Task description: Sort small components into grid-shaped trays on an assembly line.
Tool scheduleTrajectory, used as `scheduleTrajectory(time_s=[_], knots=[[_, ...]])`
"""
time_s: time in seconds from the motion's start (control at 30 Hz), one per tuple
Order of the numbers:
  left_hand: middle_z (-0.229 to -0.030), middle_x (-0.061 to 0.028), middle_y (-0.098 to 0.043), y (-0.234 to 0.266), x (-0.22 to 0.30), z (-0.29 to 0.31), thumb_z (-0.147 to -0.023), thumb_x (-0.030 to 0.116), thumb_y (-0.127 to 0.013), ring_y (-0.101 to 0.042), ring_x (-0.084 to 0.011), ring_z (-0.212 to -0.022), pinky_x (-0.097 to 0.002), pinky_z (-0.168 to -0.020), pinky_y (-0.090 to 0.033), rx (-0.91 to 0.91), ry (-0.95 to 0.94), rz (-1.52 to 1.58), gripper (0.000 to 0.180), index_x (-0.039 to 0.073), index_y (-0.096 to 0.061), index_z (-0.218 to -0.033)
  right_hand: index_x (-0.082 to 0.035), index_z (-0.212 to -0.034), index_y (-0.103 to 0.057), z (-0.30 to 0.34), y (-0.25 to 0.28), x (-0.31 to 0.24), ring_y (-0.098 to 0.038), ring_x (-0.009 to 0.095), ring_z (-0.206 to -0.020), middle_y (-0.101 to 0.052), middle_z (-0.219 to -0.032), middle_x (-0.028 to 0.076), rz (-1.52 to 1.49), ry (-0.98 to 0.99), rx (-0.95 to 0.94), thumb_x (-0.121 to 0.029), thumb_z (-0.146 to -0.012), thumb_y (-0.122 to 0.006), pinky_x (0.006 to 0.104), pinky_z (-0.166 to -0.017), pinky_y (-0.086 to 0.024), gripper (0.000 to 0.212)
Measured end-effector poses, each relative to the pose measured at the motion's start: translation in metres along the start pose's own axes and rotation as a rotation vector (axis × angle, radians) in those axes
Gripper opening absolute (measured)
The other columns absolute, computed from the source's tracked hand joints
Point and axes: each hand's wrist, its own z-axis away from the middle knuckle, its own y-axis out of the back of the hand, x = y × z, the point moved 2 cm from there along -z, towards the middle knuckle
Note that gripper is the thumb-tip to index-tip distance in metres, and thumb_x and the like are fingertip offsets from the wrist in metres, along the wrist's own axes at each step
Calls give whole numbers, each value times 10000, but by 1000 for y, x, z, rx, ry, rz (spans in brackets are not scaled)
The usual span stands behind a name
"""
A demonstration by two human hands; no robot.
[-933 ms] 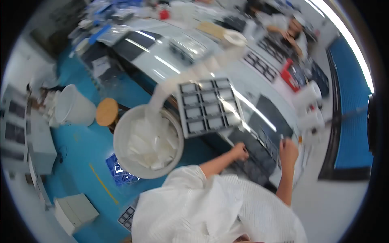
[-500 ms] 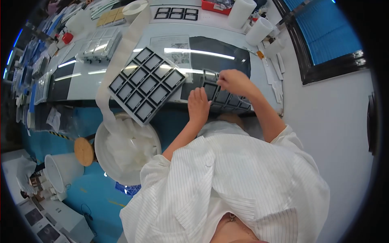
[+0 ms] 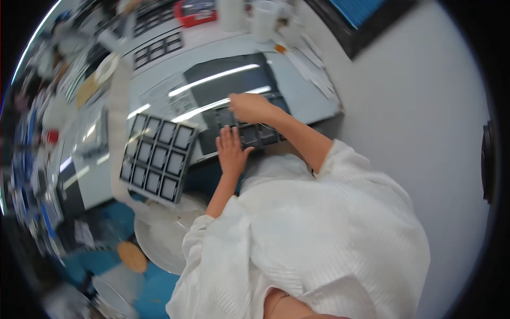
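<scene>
A black framed panel (image 3: 249, 136) divided into square openings lies at the near edge of the table in front of me. My left hand (image 3: 231, 154) rests on its left part, fingers stretched out flat and thumb apart. My right hand (image 3: 252, 108) is closed in a pinch over the panel's far side; what the fingertips hold, if anything, is hidden. To the left, a pale slab (image 3: 178, 191) bearing a grid of black square frames (image 3: 159, 157) lies tilted and juts over the table edge.
A long whitish strip (image 3: 118, 133) runs from a roll (image 3: 108, 67) down into a white tub (image 3: 169, 250) below the table. Black frames (image 3: 158, 50) and a red bin (image 3: 195, 15) stand farther back. A wall (image 3: 404, 138) is at the right.
My view has turned, so the table and both hands appear shifted left and tilted, with some blur. Both hands stay at the black framed panel, the right still pinched.
</scene>
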Motion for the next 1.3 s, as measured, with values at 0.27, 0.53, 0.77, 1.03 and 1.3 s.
scheduleTrajectory(time_s=[0.27, 0.53, 0.77, 1.03, 1.3], knots=[[-1370, -166, -447, -11, 6, -20, -882, 459, -543, -414, -350, -1253, -500, -1008, -303, -58, -338, -374, 652, 68, -393, -1381, -78, -785, -735, -23, -70, -1, -681, 302, -800, -703, -835, 120, -30, 82, -53, -128, -671, -648, 435, -607, -525, 152], [-1394, -153, -424, -15, -23, -30, -865, 462, -562, -369, -333, -1299, -458, -1045, -283, -265, -350, -265, 685, 59, -382, -1389, -62, -784, -728, -7, -31, -4, -686, 333, -801, -700, -828, 148, -139, 14, 119, -121, -666, -641, 449, -646, -542, 157], [-1462, -256, -294, 9, -4, -34, -812, 631, -544, -206, -399, -1396, -469, -1137, -164, -47, -145, -23, 960, -60, -275, -1423, -12, -828, -657, -22, 41, 16, -634, 356, -796, -660, -788, 156, -59, 58, 6, -263, -875, -491, 447, -724, -485, 305], [-1537, -177, -174, -1, -10, -40, -777, 696, -519, -123, -344, -1434, -445, -1156, -128, -23, -81, 51, 1033, -20, -218, -1458, -9, -828, -683, -55, 48, -31, -651, 306, -681, -677, -733, 132, 54, 134, -330, -214, -848, -516, 392, -689, -517, 265], [-1569, -144, -93, -3, -9, -38, -813, 687, -477, -62, -291, -1456, -410, -1167, -77, -54, -47, 29, 1000, 34, -145, -1495, -76, -891, -636, -126, 137, 27, -428, 33, -506, -629, -715, -23, -129, -168, -504, -292, -928, -518, 215, -384, -282, 249]])
